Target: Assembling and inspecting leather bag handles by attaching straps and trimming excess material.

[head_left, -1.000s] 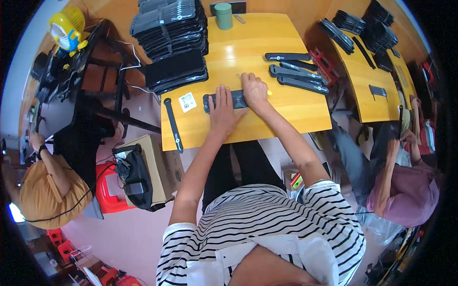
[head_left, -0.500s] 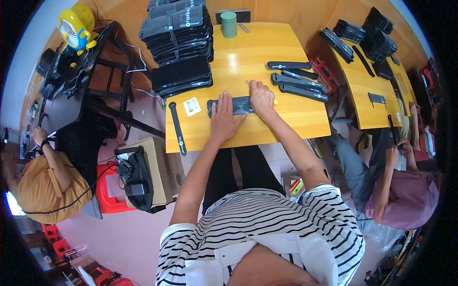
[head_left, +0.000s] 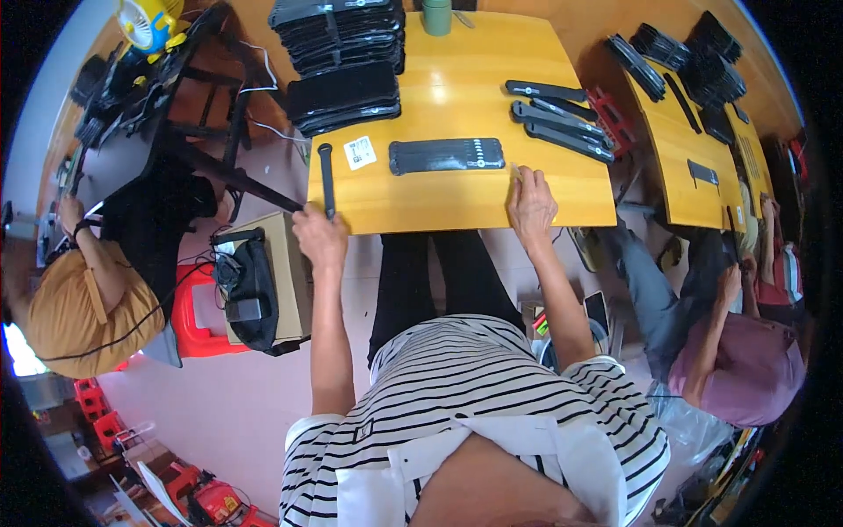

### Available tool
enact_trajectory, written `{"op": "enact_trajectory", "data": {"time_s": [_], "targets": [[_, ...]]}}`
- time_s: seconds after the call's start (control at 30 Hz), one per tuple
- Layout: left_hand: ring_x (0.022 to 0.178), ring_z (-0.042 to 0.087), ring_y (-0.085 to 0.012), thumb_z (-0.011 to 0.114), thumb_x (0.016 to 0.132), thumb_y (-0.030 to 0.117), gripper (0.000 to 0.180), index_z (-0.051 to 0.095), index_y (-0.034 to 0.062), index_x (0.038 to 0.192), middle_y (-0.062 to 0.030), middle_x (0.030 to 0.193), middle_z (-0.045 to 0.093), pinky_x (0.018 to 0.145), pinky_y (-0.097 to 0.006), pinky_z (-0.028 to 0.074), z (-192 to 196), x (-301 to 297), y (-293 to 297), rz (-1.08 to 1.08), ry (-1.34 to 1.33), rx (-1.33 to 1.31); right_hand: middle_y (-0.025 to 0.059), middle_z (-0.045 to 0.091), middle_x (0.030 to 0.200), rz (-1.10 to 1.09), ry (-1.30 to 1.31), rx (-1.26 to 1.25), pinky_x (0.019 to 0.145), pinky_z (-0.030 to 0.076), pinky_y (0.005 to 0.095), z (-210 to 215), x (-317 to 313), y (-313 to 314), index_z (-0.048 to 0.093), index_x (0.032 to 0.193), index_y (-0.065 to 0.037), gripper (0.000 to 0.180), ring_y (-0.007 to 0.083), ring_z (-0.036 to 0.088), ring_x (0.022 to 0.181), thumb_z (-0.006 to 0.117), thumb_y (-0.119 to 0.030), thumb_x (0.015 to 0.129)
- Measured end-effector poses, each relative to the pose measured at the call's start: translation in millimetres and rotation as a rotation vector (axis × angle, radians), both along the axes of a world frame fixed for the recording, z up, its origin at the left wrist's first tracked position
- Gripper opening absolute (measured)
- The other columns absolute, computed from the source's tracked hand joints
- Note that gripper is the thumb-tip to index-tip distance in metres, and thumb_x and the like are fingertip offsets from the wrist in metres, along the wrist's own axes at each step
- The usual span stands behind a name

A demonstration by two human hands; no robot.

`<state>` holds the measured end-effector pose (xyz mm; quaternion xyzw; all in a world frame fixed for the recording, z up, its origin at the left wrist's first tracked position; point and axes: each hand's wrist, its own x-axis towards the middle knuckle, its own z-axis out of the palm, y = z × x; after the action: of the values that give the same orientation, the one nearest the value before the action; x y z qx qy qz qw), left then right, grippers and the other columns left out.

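Note:
A flat black bundle of straps [head_left: 446, 156], lying side by side with pale marks at its right end, rests in the middle of the yellow table [head_left: 421, 206]. Neither hand touches it. At the table's front left edge, my left hand [head_left: 321, 237] has its fingers closed over the near end of a single black strap [head_left: 327, 176], hiding that end. My right hand [head_left: 533, 206] is by the front edge, just right of the bundle, its fingers curled together. What it holds, if anything, is too small to make out. A white label [head_left: 360, 153] lies between strap and bundle.
Tall stacks of black strap bundles [head_left: 342, 97] stand at the back left, with a green canister [head_left: 436, 18] beside them. Several loose straps [head_left: 562, 123] lie at the right. Other people sit at a dark table [head_left: 176, 114] and another yellow table [head_left: 680, 189].
Both hands have lifted off the bundle and drawn back toward me. My left hand has moved left onto the single strap, my right hand to the right. The view has tipped lower.

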<state>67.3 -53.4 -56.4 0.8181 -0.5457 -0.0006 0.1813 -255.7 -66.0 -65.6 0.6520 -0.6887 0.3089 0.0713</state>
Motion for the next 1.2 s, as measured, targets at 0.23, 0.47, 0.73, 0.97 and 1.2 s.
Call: {"op": "enact_trajectory", "data": {"time_s": [0.23,0.47,0.73,0.97,1.2], "targets": [[0.085,0.058,-0.0393,0.069,0.065,0.014,0.04,0.049,-0.0015,0.096,-0.0239,0.089,0.059,0.077,-0.045,0.046,-0.4,15.9,10.0,0.103,0.244,0.049,0.0144,0.051,0.075,-0.01,-0.053,0.016,0.058,0.044,0.0426,3.3,-3.4,28.6,0.052,0.082,-0.004,0.007,0.0327,0.055,0.069,0.055,-0.007,0.077],[0.068,0.062,-0.0263,0.07,0.063,0.009,0.031,0.054,-0.0002,0.087,-0.0143,0.074,0.062,0.064,-0.036,0.049,-16.3,25.8,11.2,0.133,0.526,0.054,0.0153,0.054,0.077,0.119,-0.189,-0.022,0.059,0.045,0.0423,12.8,10.7,41.9,0.055,0.084,-0.003,0.006,0.0343,0.056,0.07,0.054,-0.005,0.078],[0.055,0.055,-0.007,0.062,0.074,0.001,0.016,0.053,0.0043,0.087,-0.0019,0.072,0.06,0.042,-0.018,0.045,9.0,-33.4,40.1,-0.128,1.526,-0.117,0.0024,0.056,0.064,0.573,-0.96,0.578,0.051,0.041,0.0234,38.9,91.5,68.6,0.059,0.081,0.001,0.021,0.0087,0.052,0.058,0.054,-0.019,0.085],[0.074,0.061,-0.012,0.056,0.085,0.01,0.02,0.052,0.0015,0.103,-0.0094,0.09,0.063,0.061,-0.022,0.051,26.5,-67.2,57.7,-0.248,1.973,0.032,-0.0009,0.049,0.057,0.698,-1.316,0.941,0.04,0.026,0.0176,40.7,98.8,65.9,0.055,0.072,-0.005,0.023,0.0033,0.039,0.044,0.053,-0.023,0.087],[0.077,0.062,-0.0132,0.054,0.087,0.016,0.019,0.057,0.0013,0.099,-0.0109,0.09,0.063,0.068,-0.024,0.051,40.3,-69.9,46.5,-0.257,2.055,0.034,-0.0026,0.041,0.054,0.502,-1.467,0.969,0.036,0.02,0.0173,74.8,91.2,58.4,0.054,0.078,-0.006,0.026,0.0032,0.031,0.041,0.049,-0.029,0.09]]}}
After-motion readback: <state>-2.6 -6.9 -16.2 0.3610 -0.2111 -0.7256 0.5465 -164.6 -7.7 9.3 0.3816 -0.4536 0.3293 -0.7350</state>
